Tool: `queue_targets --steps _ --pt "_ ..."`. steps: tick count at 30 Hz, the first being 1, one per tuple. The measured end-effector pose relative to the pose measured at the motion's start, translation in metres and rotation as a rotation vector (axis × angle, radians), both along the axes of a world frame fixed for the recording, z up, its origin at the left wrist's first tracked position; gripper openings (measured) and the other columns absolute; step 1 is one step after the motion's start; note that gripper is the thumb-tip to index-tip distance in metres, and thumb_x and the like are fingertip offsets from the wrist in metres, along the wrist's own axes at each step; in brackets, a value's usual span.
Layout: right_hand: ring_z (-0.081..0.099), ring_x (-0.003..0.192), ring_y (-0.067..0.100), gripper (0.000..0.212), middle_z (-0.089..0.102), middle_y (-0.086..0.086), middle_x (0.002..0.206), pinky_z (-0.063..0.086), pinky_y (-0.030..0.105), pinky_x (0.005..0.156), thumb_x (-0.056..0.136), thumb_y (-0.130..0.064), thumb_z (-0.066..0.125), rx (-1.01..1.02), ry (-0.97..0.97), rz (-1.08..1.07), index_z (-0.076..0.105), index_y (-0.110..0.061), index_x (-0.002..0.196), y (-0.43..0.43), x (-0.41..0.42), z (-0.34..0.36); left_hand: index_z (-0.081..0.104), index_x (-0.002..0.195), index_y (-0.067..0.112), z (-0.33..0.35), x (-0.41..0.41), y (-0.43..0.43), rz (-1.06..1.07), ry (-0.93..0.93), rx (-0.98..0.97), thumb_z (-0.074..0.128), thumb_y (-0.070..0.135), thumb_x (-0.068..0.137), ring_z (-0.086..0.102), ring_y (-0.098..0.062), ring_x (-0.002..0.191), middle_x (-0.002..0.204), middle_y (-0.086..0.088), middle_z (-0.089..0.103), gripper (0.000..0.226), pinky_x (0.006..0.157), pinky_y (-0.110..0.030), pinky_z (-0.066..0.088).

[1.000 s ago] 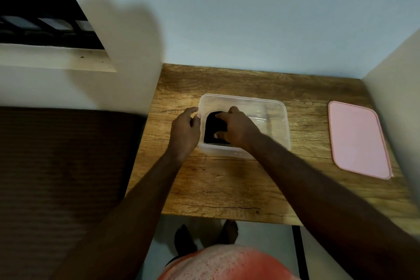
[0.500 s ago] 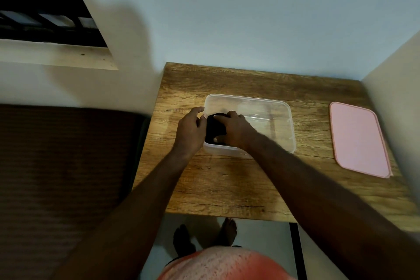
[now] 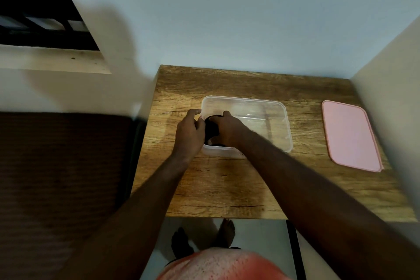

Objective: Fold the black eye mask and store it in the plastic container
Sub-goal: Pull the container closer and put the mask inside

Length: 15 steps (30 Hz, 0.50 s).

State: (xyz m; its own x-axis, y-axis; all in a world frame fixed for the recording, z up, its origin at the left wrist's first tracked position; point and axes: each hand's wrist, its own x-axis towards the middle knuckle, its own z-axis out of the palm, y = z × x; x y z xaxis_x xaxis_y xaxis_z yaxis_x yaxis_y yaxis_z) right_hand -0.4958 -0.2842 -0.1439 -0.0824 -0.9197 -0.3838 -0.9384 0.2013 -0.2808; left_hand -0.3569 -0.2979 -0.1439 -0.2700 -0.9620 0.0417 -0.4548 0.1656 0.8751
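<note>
The clear plastic container [image 3: 268, 107] stands on the wooden table [image 3: 227, 188]. The folded black eye mask [image 3: 211, 129] lies in the container's left end, mostly covered by my hands. My right hand [image 3: 228, 129] reaches inside and presses down on the mask with curled fingers. My left hand [image 3: 189, 132] rests over the container's left wall, its fingers against the mask's left side.
A pink lid [image 3: 351, 135] lies flat at the table's right, close to a cream side wall [image 3: 391, 70]. The blue back wall borders the table's far edge. A dark brown surface [image 3: 63, 166] lies left of the table. My bare feet show below the front edge.
Both hands have closed in on the mask at the container's left end, so less of the mask shows. The view has shifted slightly.
</note>
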Motion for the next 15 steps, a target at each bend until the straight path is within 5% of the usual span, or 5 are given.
queue_targets --steps 6,11,15 --pt "0.052 0.117 0.032 0.080 0.042 0.014 0.136 0.049 0.043 0.097 0.074 -0.039 0.079 0.019 -0.003 -0.031 0.042 -0.025 0.144 -0.0045 -0.0003 -0.0071 0.050 0.129 0.009 0.0016 -0.0008 -0.0007 0.003 -0.006 0.013 0.044 0.015 0.100 0.055 -0.002 0.054 0.074 -0.001 0.060 0.031 0.042 -0.006 0.038" --pt "0.051 0.120 0.034 0.080 0.037 0.014 0.140 0.048 0.044 0.101 0.077 -0.039 0.077 0.054 0.018 -0.059 0.038 -0.028 0.146 -0.0051 0.0033 -0.0082 0.051 0.129 0.013 -0.0036 -0.0002 -0.0023 0.014 -0.028 0.007 0.044 0.019 0.099 0.063 -0.019 0.068 0.081 -0.007 0.064 0.031 0.047 -0.013 0.037" --pt "0.049 0.120 0.027 0.073 0.048 0.006 0.138 0.047 0.040 0.097 0.076 -0.040 0.075 0.046 -0.051 -0.021 0.044 -0.031 0.141 -0.0016 0.0004 -0.0001 0.052 0.129 0.013 -0.0015 0.0018 -0.0051 -0.019 -0.034 0.016 0.047 0.021 0.098 0.061 -0.020 0.072 0.082 -0.006 0.063 0.032 0.053 -0.021 0.038"
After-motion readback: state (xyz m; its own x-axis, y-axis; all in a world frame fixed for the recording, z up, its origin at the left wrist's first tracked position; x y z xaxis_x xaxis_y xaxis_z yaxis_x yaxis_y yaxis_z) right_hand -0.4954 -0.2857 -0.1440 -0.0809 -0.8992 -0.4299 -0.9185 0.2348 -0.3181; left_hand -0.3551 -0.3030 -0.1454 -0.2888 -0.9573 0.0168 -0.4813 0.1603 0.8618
